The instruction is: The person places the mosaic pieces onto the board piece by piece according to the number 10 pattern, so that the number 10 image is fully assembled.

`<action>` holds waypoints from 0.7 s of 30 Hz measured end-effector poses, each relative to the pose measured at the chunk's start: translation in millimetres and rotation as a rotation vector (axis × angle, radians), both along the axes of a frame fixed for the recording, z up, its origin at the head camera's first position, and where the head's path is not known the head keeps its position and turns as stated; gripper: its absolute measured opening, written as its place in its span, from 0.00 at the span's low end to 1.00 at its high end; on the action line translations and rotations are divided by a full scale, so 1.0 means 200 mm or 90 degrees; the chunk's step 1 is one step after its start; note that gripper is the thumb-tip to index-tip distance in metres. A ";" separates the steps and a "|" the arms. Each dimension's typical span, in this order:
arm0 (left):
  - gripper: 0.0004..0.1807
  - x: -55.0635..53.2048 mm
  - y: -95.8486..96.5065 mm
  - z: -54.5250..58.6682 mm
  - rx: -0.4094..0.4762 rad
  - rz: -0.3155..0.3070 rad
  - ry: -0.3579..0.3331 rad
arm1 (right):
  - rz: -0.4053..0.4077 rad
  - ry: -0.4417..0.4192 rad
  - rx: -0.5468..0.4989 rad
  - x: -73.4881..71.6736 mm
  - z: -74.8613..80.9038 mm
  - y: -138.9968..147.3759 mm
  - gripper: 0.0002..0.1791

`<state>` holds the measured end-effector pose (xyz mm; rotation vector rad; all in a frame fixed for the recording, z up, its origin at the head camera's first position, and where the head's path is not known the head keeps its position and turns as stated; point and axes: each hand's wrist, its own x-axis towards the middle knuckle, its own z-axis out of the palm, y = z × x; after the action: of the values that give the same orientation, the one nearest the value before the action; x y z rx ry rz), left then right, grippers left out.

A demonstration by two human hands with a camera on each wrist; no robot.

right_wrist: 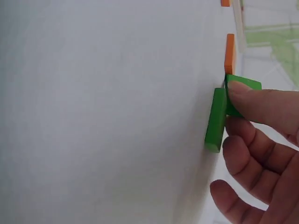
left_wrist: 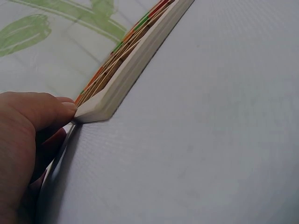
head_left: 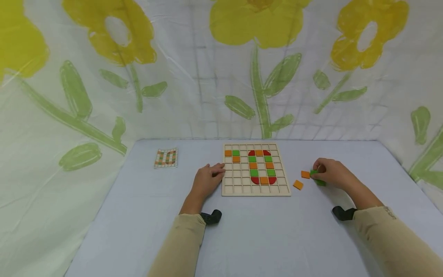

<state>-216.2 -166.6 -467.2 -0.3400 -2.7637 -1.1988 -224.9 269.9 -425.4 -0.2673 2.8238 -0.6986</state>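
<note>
A square wooden grid board (head_left: 238, 189) lies on the table, with red, orange and green tiles forming a closed ring at its right. Two orange tiles and one green tile sit at its upper left. My left hand (head_left: 206, 179) touches the board's left edge; in the left wrist view the thumb (left_wrist: 58, 109) is right at the rim. To the right of the board, my right hand (head_left: 333, 174) pinches a green square tile (right_wrist: 254, 85) between thumb and fingers. Another green tile (right_wrist: 216, 120) lies beside it, under the hand in the head view.
Two loose orange tiles, one nearer (head_left: 298, 184) and one farther (head_left: 305, 174), lie between the board and my right hand. A small printed pattern card (head_left: 166, 158) rests at the back left. Behind the table hangs a white flowered curtain (head_left: 176, 77).
</note>
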 end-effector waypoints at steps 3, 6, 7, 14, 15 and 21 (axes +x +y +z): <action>0.11 0.00 0.00 0.00 0.002 0.003 -0.007 | -0.017 0.014 -0.009 -0.01 0.01 -0.02 0.14; 0.11 0.00 0.00 0.00 0.008 0.006 -0.008 | -0.036 0.030 -0.029 -0.03 0.03 -0.08 0.15; 0.10 0.00 0.00 0.00 0.008 0.005 -0.006 | -0.040 0.035 -0.036 -0.04 0.03 -0.11 0.15; 0.10 0.00 -0.01 0.00 0.010 0.004 0.000 | -0.002 0.022 -0.104 -0.13 0.07 -0.48 0.12; 0.10 0.00 -0.01 0.00 0.011 0.004 -0.005 | 0.014 0.023 -0.113 -0.14 0.07 -0.54 0.12; 0.11 0.00 0.00 0.00 0.005 0.009 -0.026 | 0.105 0.006 -0.154 -0.19 0.08 -0.87 0.09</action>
<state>-217.0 -166.3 -467.1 -0.2990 -2.7905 -1.2266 -263.5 96.6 -409.5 -0.5381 2.6842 -1.0030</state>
